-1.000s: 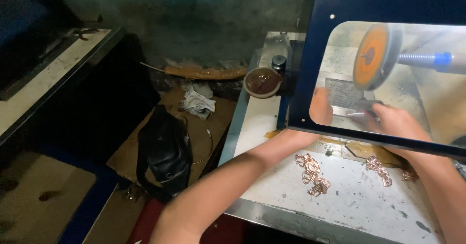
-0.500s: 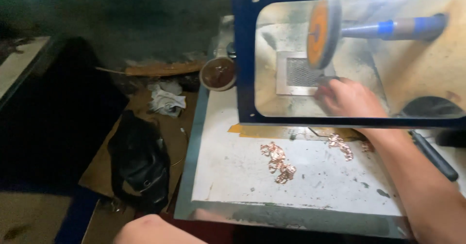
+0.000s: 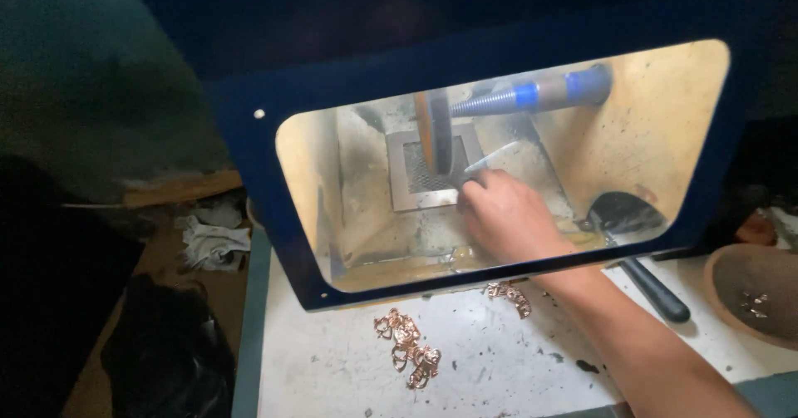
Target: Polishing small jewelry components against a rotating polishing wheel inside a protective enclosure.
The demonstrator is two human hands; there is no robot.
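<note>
Two clusters of copper-coloured metal pieces [image 3: 407, 347] lie on the white tabletop [image 3: 332, 368] nearest you, a smaller bunch [image 3: 509, 295] just beside your forearm. Your right hand [image 3: 507, 218] reaches under the blue-framed clear shield [image 3: 274, 218], fingers closed around a thin silvery piece [image 3: 490, 160] pressed against the orange wheel [image 3: 432, 131] on its blue spindle [image 3: 532, 94]. A black-handled tool [image 3: 657, 289] lies to the right, near a brown bowl [image 3: 752, 289]. Your left hand is out of sight.
</note>
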